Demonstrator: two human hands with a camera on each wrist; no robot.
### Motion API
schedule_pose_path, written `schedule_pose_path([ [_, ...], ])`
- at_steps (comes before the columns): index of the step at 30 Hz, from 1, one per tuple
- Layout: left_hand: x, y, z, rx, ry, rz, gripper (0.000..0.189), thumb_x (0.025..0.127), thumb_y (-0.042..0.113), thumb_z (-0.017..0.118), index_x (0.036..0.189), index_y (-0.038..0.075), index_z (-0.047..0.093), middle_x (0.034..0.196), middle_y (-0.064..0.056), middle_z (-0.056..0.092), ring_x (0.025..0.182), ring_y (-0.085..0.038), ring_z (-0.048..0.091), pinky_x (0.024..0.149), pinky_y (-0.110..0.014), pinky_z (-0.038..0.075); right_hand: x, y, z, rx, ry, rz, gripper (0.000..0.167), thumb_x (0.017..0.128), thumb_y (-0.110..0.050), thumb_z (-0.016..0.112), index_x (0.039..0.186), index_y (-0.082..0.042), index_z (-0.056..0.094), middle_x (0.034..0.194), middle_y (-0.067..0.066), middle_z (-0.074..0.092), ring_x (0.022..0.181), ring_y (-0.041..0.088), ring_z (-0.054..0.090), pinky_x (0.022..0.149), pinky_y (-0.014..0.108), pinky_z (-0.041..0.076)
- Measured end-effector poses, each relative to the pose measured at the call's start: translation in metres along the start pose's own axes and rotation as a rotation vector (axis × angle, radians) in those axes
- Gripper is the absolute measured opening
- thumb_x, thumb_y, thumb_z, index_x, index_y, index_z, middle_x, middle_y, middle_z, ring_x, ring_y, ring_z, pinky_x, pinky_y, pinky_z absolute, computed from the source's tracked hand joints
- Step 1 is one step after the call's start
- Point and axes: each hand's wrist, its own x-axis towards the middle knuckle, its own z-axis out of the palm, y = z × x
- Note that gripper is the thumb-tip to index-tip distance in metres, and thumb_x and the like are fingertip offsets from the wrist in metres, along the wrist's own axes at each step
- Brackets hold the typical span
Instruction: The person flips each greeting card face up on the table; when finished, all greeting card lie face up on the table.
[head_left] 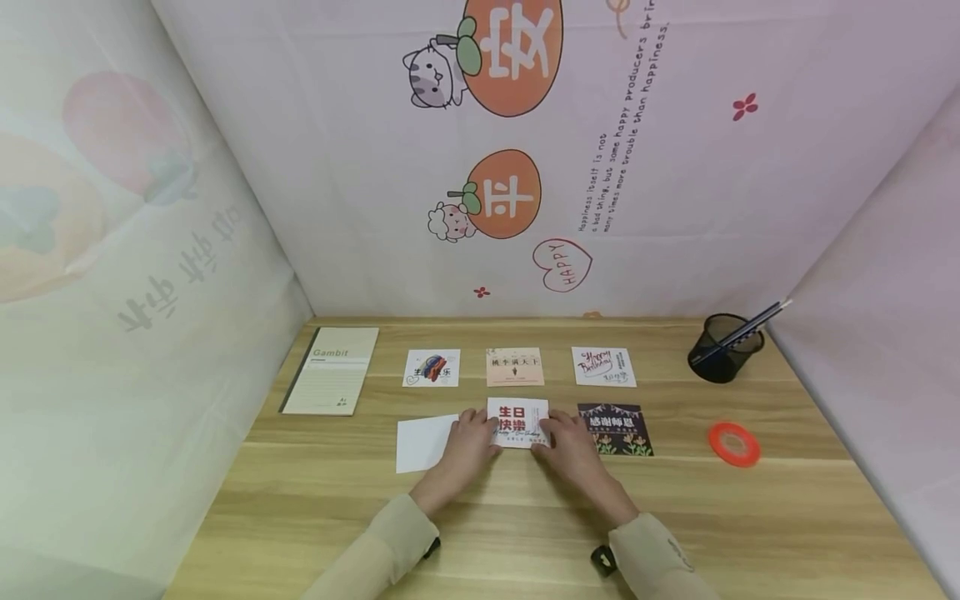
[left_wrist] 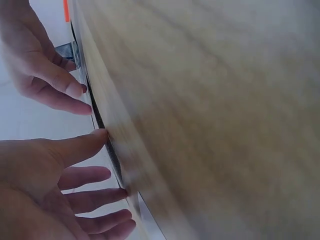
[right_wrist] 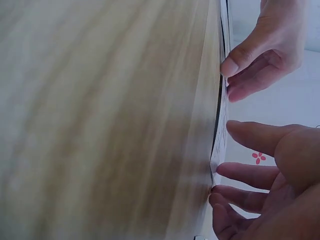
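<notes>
In the head view a white card with red birthday lettering lies on the wooden table, between my two hands. My left hand touches the card's left edge and lies over the right part of a blank white card. At the card's right edge is my right hand, its fingertips touching it. Beside that hand lies a dark floral card. Both wrist views show the thumbs and fingers of the left hand and the right hand spread apart, low over the tabletop.
Three cards lie in the back row: a colourful one, a pinkish one and a white Happy Birthday card. A notebook is at the left. A black mesh pen holder and an orange-red tape roll stand right.
</notes>
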Motion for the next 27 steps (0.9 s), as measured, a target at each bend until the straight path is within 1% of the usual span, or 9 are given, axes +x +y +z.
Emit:
schedule_pose_path([
  [4, -0.002, -0.002, 0.0, 0.019, 0.012, 0.022, 0.046, 0.082, 0.03, 0.075, 0.12, 0.006, 0.065, 0.128, -0.015, 0.059, 0.121, -0.038, 0.049, 0.096, -0.052, 0.045, 0.0, 0.0, 0.002, -0.03, 0.011, -0.026, 0.043, 0.079, -0.02, 0.078, 0.115, 0.0, 0.066, 0.131, 0.025, 0.053, 0.109, 0.043, 0.05, 0.092, 0.062, 0.042],
  [8, -0.008, -0.012, -0.005, -0.03, 0.026, 0.017, 0.045, 0.084, 0.029, 0.074, 0.121, 0.006, 0.064, 0.128, -0.016, 0.058, 0.124, -0.041, 0.046, 0.098, -0.054, 0.043, 0.001, -0.001, 0.003, -0.012, 0.045, -0.03, 0.042, 0.079, -0.02, 0.078, 0.114, -0.001, 0.067, 0.13, 0.024, 0.055, 0.111, 0.042, 0.05, 0.093, 0.061, 0.041],
  [12, -0.018, -0.028, -0.015, -0.098, 0.053, -0.022, 0.039, 0.084, 0.027, 0.074, 0.116, 0.007, 0.065, 0.131, -0.019, 0.056, 0.127, -0.046, 0.042, 0.1, -0.059, 0.04, 0.003, -0.006, 0.004, 0.021, 0.086, -0.046, 0.037, 0.079, -0.018, 0.078, 0.111, -0.001, 0.068, 0.126, 0.022, 0.057, 0.11, 0.041, 0.05, 0.093, 0.058, 0.041],
  [14, -0.026, -0.039, -0.02, -0.115, 0.062, -0.049, 0.041, 0.083, 0.025, 0.075, 0.117, 0.006, 0.064, 0.133, -0.021, 0.054, 0.128, -0.048, 0.04, 0.1, -0.061, 0.039, 0.005, -0.011, 0.006, 0.03, 0.089, -0.055, 0.035, 0.08, -0.018, 0.076, 0.109, -0.001, 0.068, 0.125, 0.022, 0.058, 0.109, 0.041, 0.051, 0.093, 0.056, 0.042],
  [17, -0.036, -0.053, -0.026, -0.126, 0.058, -0.097, 0.046, 0.083, 0.024, 0.075, 0.122, 0.003, 0.061, 0.135, -0.024, 0.051, 0.129, -0.05, 0.037, 0.101, -0.063, 0.036, 0.008, -0.021, 0.007, 0.045, 0.07, -0.075, 0.033, 0.082, -0.018, 0.074, 0.109, 0.0, 0.068, 0.125, 0.022, 0.058, 0.11, 0.041, 0.052, 0.094, 0.055, 0.043],
  [18, -0.04, -0.057, -0.027, -0.128, 0.06, -0.108, 0.05, 0.083, 0.023, 0.075, 0.125, 0.002, 0.06, 0.136, -0.024, 0.05, 0.129, -0.051, 0.036, 0.101, -0.064, 0.035, 0.008, -0.024, 0.007, 0.05, 0.065, -0.09, 0.032, 0.083, -0.017, 0.074, 0.11, 0.0, 0.068, 0.124, 0.022, 0.058, 0.109, 0.042, 0.052, 0.093, 0.055, 0.044],
  [21, -0.049, -0.07, -0.03, -0.131, 0.054, -0.136, 0.054, 0.082, 0.022, 0.076, 0.127, 0.0, 0.058, 0.138, -0.025, 0.047, 0.13, -0.052, 0.034, 0.103, -0.065, 0.031, 0.01, -0.035, 0.008, 0.076, 0.041, -0.115, 0.033, 0.085, -0.017, 0.072, 0.112, 0.0, 0.067, 0.124, 0.022, 0.058, 0.11, 0.041, 0.053, 0.093, 0.054, 0.045],
  [27, -0.063, -0.091, -0.036, -0.13, 0.05, -0.149, 0.061, 0.078, 0.023, 0.079, 0.13, 0.0, 0.056, 0.139, -0.025, 0.046, 0.129, -0.053, 0.034, 0.103, -0.066, 0.031, 0.015, -0.053, 0.016, 0.111, 0.023, -0.169, 0.03, 0.085, -0.014, 0.071, 0.111, 0.001, 0.067, 0.122, 0.021, 0.059, 0.108, 0.04, 0.053, 0.091, 0.053, 0.046],
])
